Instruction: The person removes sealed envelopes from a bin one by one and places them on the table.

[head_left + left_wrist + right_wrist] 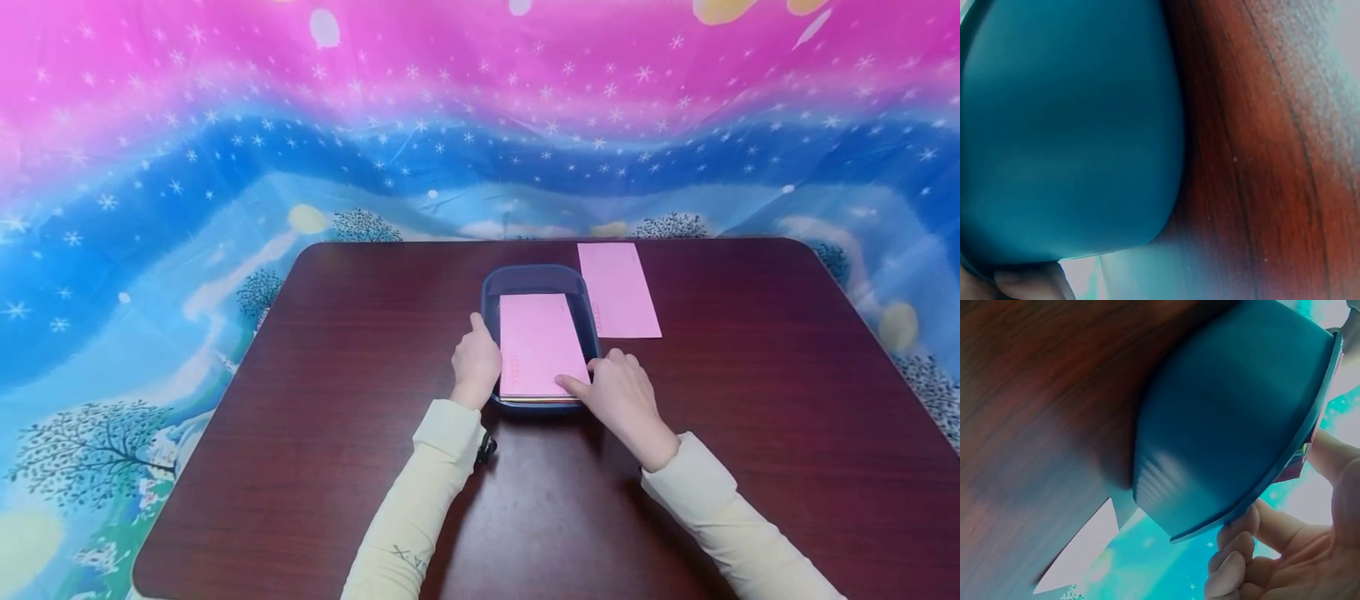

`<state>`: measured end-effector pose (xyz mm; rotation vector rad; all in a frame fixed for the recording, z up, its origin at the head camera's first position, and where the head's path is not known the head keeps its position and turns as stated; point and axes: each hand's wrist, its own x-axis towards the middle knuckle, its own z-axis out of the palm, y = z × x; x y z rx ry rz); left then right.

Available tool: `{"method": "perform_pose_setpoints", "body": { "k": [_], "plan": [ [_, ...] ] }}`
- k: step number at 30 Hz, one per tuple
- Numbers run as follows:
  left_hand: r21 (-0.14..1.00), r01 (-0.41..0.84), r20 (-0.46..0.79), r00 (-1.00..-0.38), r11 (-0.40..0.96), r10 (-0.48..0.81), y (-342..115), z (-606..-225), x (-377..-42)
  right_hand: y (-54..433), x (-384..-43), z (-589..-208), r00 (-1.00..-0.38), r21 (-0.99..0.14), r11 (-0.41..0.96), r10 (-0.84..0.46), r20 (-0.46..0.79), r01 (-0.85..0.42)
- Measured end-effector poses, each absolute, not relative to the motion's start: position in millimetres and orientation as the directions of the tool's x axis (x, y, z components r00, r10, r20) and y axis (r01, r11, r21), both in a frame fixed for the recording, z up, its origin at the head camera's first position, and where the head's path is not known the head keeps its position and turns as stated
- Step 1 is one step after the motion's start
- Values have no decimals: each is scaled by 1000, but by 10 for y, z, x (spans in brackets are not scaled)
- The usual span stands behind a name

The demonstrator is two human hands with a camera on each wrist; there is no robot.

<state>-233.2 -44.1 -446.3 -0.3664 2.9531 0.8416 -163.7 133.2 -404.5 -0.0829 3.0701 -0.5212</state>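
Note:
In the head view a dark blue plastic bin (534, 277) stands at the middle of the table, with a stack of pink envelopes (536, 342) lying in it. Edges of other colours show at the stack's near end. My left hand (477, 364) holds the bin's left rim; fingertips (1029, 284) curl under that rim in the left wrist view. On the opposite side my right hand (624, 398) grips the right rim. Its thumb lies over the stack's near right corner, and its curled fingers (1227, 572) touch the rim from outside in the right wrist view.
One more pink envelope (621, 292) lies flat on the table just right of the bin, near the far edge. The dark red-brown wooden table (337, 350) has rounded corners. Behind it hangs a printed pink and blue cloth (480, 125).

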Motion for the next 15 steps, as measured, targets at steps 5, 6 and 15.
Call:
{"method": "perform_pose_setpoints", "body": {
  "k": [5,6,15],
  "plan": [
    [510,-246,-116,-969,824,-217,-437,-4453,-2330,1366,-1639,-4009,-999,-398,918,-11,-32,3],
    [511,-246,-117,-969,823,-217,-435,-4448,-2329,1375,-1644,-4008,-1000,-415,910,0,-20,8],
    [522,-248,-121,-969,816,-217,-424,-4411,-2325,1468,-1685,-4009,-999,-642,766,30,33,2]
  ]
}}
